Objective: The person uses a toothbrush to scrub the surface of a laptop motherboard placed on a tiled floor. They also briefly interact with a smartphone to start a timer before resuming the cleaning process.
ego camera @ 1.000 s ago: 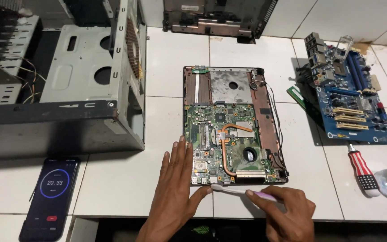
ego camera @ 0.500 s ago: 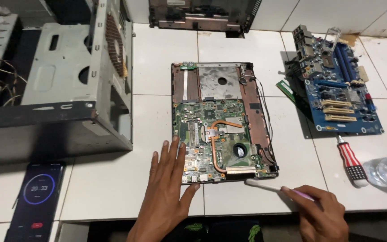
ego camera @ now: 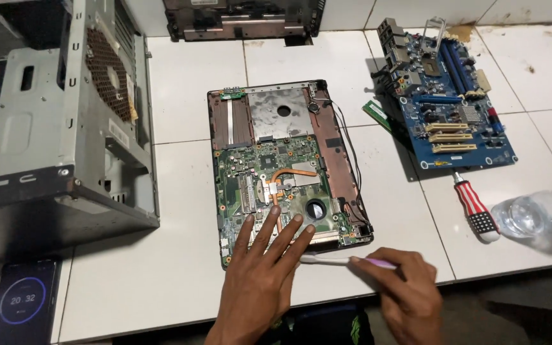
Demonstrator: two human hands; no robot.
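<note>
Toothbrush (ego camera: 346, 260), white in the shaft with a pale purple grip, lies nearly level just off the near edge of the opened laptop base (ego camera: 287, 167), its head pointing left toward the left hand (ego camera: 264, 271); half a second ago it sat further right and clear of that hand, and now its tip almost meets the spread fingers (ego camera: 275, 223). The right hand (ego camera: 404, 287) has its fingers curled shut around the purple end. The left hand is flat and open, holding nothing, fingertips pressed on the near part of the green board beside the round fan opening, much as before. The laptop base rests mid-worktop (ego camera: 180, 275), copper heat pipe and bare metal plate showing. The bristles are too small to make out, and both wrists are cut off by the lower edge. Outward lie a blue motherboard (ego camera: 455, 108), a striped screwdriver (ego camera: 476, 207), a clear bottle (ego camera: 538, 214), a grey computer case (ego camera: 65, 128) and a phone (ego camera: 23, 300).
</note>
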